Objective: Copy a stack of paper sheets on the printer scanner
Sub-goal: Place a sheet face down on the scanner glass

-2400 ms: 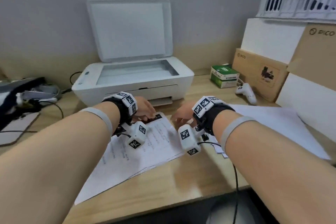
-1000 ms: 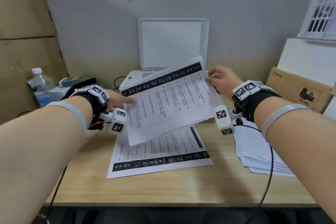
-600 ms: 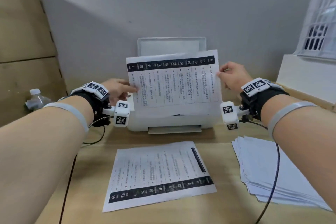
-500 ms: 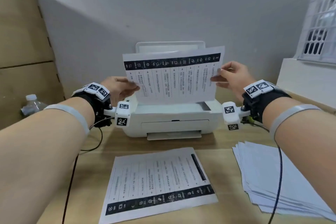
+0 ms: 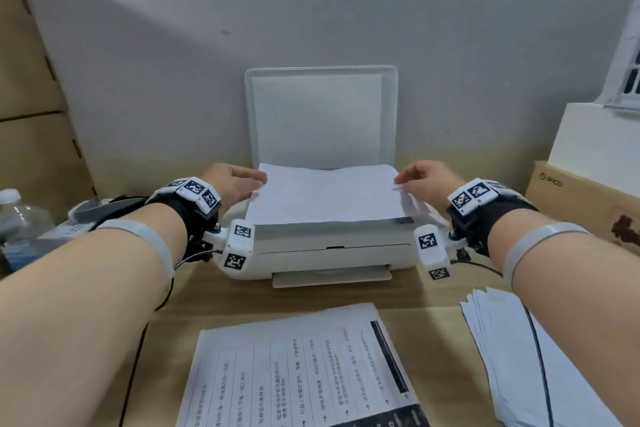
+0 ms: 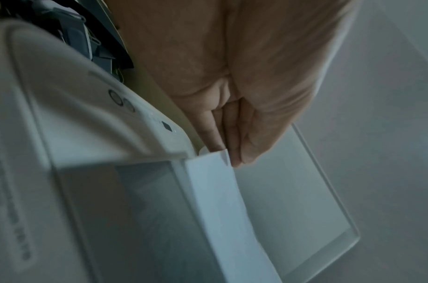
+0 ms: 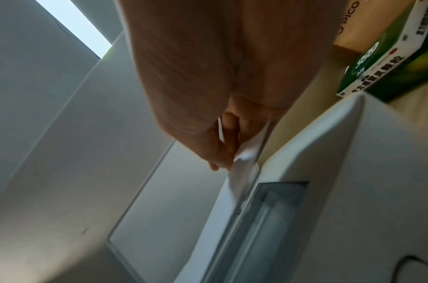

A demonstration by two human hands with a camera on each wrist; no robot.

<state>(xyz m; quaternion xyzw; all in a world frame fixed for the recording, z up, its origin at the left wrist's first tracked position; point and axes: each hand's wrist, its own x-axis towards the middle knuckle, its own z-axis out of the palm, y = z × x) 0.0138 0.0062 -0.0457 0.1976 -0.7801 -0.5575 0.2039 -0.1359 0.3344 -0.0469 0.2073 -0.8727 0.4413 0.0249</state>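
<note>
A: Wooden surface (image 5: 221, 302) against a grey wall; what's happening at the printer (image 5: 332, 253)?

B: Both hands, left hand (image 5: 230, 184) and right hand (image 5: 424, 180), pinch 1 sheet (image 5: 325, 196) blank side up over the scanner bed, lid (image 5: 320, 114) raised.

A: Next?

B: Probably square it, let go, close the lid. A printed stack (image 5: 298, 371) waits in front.

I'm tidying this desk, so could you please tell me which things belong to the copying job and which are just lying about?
Job: printer, sheet held by both hands, printed page, paper pile.
Lying about: water bottle, cardboard box, green box.
</note>
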